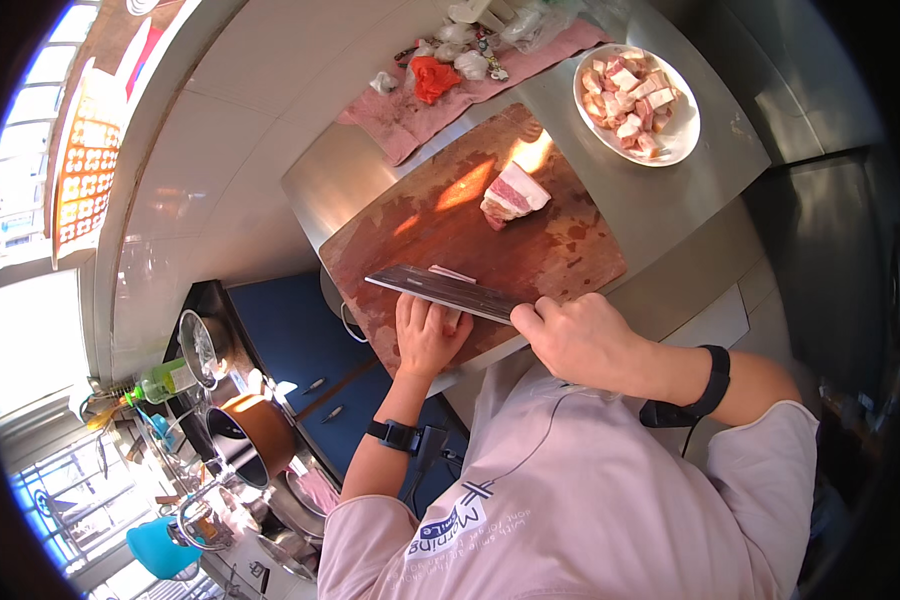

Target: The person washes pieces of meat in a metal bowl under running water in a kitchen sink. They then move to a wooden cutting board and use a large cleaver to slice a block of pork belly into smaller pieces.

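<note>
In my right hand (581, 337) is the handle of a broad cleaver (446, 291), its blade reaching left across the wooden cutting board (420, 225). My left hand (429, 330) presses on a piece of pork (452, 319) at the board's near edge, right beside the blade. Most of that piece is covered by my fingers and the cleaver. A thin strip of meat (451, 274) shows just beyond the blade. Farther up the board lies a chunk of pork belly (515, 195) with a pale fatty side, touched by neither hand.
A white bowl of cubed pork (696, 124) stands on the steel counter (645, 202) at the far right. Behind the board, a pink cloth (397, 124) carries crumpled plastic bags (433, 79). To the left are blue cabinets (292, 322), a brown pot (259, 435) and a sink faucet (187, 510).
</note>
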The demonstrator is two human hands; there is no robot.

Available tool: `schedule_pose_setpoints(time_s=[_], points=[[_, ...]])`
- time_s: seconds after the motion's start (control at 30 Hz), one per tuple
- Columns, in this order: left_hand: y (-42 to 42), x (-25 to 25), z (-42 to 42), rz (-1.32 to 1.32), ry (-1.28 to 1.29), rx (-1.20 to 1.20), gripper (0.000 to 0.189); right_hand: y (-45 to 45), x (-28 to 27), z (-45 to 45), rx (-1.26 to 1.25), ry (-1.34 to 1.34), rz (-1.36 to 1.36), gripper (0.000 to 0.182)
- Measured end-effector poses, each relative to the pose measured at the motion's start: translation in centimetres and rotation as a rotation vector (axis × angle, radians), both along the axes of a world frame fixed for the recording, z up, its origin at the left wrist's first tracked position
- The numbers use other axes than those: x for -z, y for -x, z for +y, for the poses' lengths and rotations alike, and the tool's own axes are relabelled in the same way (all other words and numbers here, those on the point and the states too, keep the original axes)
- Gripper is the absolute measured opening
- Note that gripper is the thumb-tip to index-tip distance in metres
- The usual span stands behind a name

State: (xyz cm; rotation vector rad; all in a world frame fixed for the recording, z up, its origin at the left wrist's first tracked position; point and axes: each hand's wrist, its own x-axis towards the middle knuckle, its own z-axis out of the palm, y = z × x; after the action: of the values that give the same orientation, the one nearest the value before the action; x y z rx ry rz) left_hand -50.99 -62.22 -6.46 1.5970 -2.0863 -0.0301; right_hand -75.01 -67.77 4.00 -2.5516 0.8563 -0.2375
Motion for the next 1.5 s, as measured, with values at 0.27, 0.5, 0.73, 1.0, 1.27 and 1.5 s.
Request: schedule_pose_setpoints(time_s=[0.27,0.5,0.73,1.0,1.27,1.5], points=[[-0.5,1.0,-0.1,-0.010,0.015,0.014,0.052,0.4,-1.6,0.1,0.014,-0.071,0.030,0.012],[-0.6,2.5,-0.3,-0.010,0.085,0.014,0.051,0.8,-2.9,0.1,0.009,-0.154,0.089,0.011],[-0.4,2.7,-0.6,0.042,0.119,-0.002,0.043,0.3,-3.0,-0.6,0.010,-0.235,0.105,0.011],[-0.4,2.7,-0.8,0.084,0.122,-0.004,0.043,-3.0,-1.9,-2.1,-0.009,-0.175,0.108,0.011],[-0.5,2.8,-0.9,0.072,0.107,0.023,0.044,-1.0,-2.8,-0.5,0.042,-0.300,0.163,0.013],[-0.4,2.7,-1.2,0.123,0.121,0.012,0.042,-3.8,-0.8,-2.3,0.032,-0.290,0.093,0.015]])
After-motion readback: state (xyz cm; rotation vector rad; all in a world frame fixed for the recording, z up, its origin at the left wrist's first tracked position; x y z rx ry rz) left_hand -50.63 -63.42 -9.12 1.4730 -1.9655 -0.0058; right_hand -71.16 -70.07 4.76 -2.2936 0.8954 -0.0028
